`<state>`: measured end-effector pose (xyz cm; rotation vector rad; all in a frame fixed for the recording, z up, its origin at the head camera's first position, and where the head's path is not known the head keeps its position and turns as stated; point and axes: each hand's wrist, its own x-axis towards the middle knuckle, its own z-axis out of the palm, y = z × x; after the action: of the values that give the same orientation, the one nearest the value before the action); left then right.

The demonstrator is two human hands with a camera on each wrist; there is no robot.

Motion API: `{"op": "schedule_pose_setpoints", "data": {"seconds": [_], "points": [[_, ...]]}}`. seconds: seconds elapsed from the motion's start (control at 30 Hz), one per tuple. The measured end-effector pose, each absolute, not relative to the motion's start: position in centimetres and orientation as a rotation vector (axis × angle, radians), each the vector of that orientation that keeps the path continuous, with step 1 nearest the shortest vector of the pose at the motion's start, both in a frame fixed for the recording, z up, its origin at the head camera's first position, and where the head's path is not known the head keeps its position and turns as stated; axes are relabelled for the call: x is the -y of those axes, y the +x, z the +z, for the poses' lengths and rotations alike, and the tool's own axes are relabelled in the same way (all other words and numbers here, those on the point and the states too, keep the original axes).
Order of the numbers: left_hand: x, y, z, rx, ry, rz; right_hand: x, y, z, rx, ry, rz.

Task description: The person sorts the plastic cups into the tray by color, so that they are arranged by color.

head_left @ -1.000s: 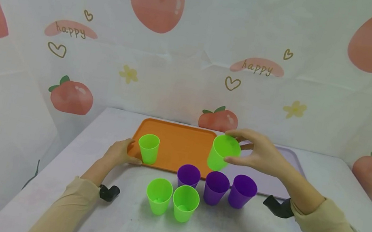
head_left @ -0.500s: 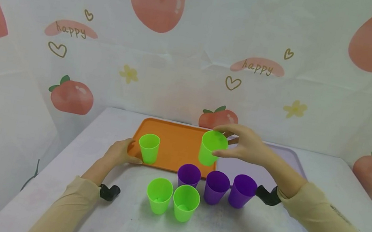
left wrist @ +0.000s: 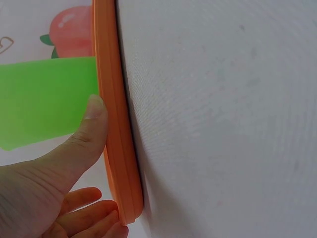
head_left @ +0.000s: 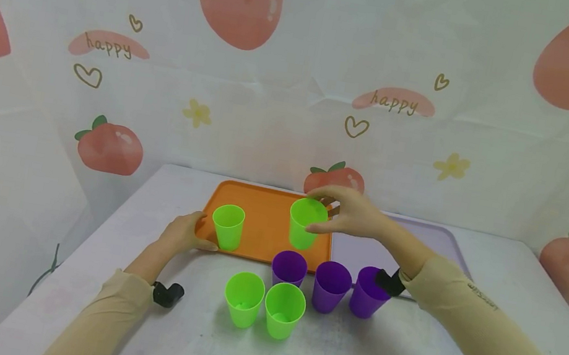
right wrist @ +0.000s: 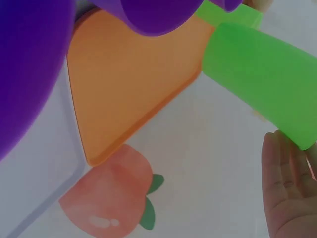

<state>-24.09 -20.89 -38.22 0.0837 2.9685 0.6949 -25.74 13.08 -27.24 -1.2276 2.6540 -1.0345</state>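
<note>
My right hand (head_left: 349, 213) holds a bright green cup (head_left: 302, 231) near its rim, between thumb and fingers, above the right part of the orange tray (head_left: 265, 224). In the right wrist view, that cup (right wrist: 262, 79) is apart from the tray, with fingers (right wrist: 277, 178) at its rim. At the tray's near left corner, my left hand (head_left: 182, 232) grips the edge; the left wrist view has the thumb (left wrist: 94, 119) against the rim and the other fingers bent at the corner. Just beside it, a second green cup (head_left: 228, 228) stands upright on the tray.
A row of purple cups (head_left: 330, 289) stands before the trays. Closer to me are two upright green cups (head_left: 244, 299) side by side. A lavender tray (head_left: 362, 253) adjoins the orange one on the right. Behind the white table (head_left: 188, 350) hangs a printed cloth (head_left: 282, 121).
My right hand has carried the green cup leftward, from near where the trays meet to over the orange tray. The left hand and the other cups have stayed put.
</note>
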Motion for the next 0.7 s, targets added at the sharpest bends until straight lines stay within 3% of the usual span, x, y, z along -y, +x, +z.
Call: {"op": "schedule_pose_setpoints", "data": {"seconds": [0.7], "points": [[20.9,-24.1,-38.1,-2.958,0.068,0.704,-10.2,-29.1,-29.3,-2.519,-1.252,-0.929]]}}
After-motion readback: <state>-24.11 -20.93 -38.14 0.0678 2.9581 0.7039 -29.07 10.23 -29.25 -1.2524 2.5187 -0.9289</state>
